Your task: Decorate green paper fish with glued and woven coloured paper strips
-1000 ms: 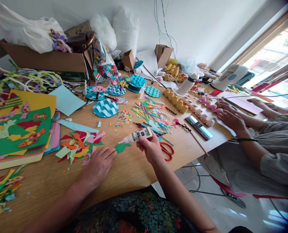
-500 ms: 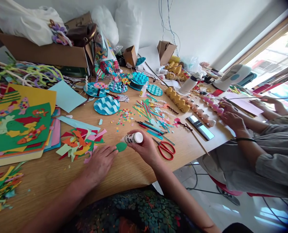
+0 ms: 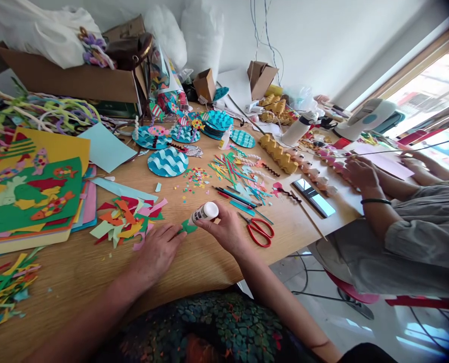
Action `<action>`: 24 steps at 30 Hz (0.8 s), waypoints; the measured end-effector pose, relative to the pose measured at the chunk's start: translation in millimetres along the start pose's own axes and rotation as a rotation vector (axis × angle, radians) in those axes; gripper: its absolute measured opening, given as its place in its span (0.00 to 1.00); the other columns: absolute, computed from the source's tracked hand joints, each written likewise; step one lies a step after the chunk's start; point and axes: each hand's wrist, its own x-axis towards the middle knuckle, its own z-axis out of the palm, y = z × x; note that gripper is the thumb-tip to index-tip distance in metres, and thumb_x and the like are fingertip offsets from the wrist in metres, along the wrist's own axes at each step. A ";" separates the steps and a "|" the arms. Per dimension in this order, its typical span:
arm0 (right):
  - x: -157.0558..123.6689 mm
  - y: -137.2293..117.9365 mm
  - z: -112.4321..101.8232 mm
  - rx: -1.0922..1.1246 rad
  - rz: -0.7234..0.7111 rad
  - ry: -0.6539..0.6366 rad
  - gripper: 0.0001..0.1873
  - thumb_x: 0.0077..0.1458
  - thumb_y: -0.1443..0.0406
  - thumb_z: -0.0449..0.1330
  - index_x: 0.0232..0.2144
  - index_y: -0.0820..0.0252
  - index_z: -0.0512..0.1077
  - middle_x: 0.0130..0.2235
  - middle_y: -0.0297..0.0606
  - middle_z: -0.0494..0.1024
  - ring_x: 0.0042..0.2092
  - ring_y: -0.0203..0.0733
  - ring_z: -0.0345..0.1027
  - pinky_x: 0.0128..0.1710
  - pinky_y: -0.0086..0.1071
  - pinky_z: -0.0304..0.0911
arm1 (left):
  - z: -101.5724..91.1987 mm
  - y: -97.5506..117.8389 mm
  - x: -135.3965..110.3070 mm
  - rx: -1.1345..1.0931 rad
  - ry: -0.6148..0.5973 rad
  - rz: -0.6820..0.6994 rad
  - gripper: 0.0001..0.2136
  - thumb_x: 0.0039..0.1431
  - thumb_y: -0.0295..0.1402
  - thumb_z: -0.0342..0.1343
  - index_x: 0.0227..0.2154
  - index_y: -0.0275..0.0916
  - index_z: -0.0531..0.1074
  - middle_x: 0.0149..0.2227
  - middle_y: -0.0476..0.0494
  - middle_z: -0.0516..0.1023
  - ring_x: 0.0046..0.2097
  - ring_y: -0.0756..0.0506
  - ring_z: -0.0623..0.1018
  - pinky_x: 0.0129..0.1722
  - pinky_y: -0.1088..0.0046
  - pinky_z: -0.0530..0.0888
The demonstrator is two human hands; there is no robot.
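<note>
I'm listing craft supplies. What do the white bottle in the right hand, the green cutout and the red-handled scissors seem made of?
White bottle: probably smooth plastic, from its opaque, softly shaded round base.
Green cutout: likely paper or thin card; it looks flat and matte.
Scissors: handles perhaps plastic or coated metal, by their even red; blades too small to judge.

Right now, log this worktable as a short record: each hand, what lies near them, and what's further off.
Left hand: palm down on the table, fingertips at a green paper piece
Right hand: gripping a white bottle, tilted over that piece; tip contact unclear
Near right hand: red-handled scissors
Near left hand: pile of paper scraps
Further back: blue wavy disc
To the right: another person's hand, with a black wristband
</note>
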 end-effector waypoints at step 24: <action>5.7 -3.0 3.9 0.023 -0.042 -0.061 0.13 0.45 0.56 0.63 0.25 0.60 0.68 0.26 0.31 0.72 0.29 0.34 0.64 0.29 0.25 0.56 | -1.0 1.4 1.8 -0.003 -0.014 -0.017 0.12 0.58 0.24 0.46 0.43 0.37 0.70 0.45 0.40 0.73 0.46 0.41 0.70 0.45 0.58 0.69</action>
